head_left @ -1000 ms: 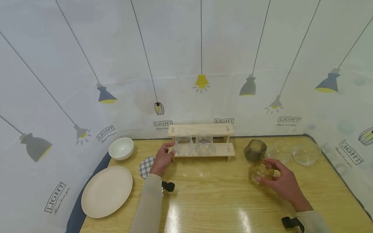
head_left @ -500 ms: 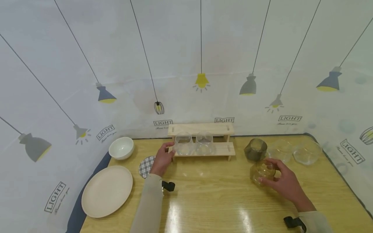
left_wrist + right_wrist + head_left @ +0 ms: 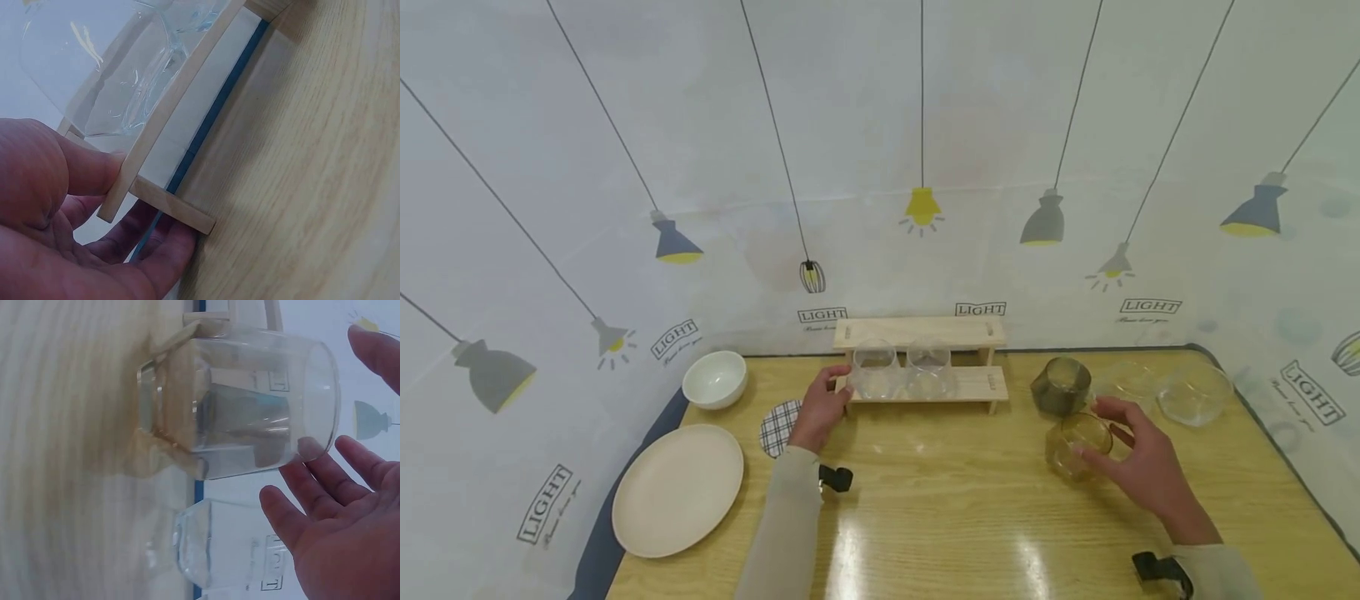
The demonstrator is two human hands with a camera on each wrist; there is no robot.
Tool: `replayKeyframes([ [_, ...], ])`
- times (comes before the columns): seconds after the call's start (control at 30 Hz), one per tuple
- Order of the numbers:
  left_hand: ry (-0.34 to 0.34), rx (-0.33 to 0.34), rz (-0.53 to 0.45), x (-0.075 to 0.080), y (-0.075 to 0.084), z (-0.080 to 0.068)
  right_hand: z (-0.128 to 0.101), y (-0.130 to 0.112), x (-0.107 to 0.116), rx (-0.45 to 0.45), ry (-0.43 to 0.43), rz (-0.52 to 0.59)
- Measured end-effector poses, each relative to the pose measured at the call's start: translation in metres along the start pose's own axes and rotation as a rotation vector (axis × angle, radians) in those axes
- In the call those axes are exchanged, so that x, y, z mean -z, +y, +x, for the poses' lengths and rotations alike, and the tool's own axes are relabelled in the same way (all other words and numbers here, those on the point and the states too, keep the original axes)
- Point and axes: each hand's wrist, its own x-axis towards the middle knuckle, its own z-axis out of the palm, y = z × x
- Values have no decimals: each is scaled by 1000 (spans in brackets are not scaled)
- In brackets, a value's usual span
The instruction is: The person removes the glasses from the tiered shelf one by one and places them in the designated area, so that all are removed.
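My left hand [image 3: 822,410] grips the left end of a two-tier wooden rack [image 3: 981,385]. In the left wrist view the thumb lies over the board, with fingers curled under by the leg. Two clear glasses [image 3: 874,375] stand side by side on the rack's lower step. At the right, an amber glass [image 3: 1063,450] stands upright on the table. My right hand [image 3: 1153,462] is around its right side, thumb and fingers spread. The right wrist view shows the thumb apart from the amber glass [image 3: 244,425] and fingertips close by its rim.
Behind the amber glass stands a smoky grey glass [image 3: 1060,392], with two more clear glasses [image 3: 1195,396] to its right. On the left are a white bowl [image 3: 715,381], a beige plate [image 3: 677,492] and a checked round coaster [image 3: 777,429]. A printed backdrop borders the table's back edge.
The right hand's fingers have loosened from the amber glass and spread, shifting slightly right. The left hand stays at the rack's end.
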Motion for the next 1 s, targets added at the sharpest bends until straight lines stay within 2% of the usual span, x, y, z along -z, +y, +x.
replayKeyframes([
  [0.27,-9,-10,-18,2,3,-2,20,-27,-4,43,33,-11],
  [0.5,-14,-4,-14,3,1,-1,41,-55,-16,31,1,17],
  [0.77,-14,-3,-22,4,-1,0,65,-69,-46,101,-23,75],
  [1.0,-25,-17,-35,2,-1,-1,78,-88,-78,55,-94,147],
])
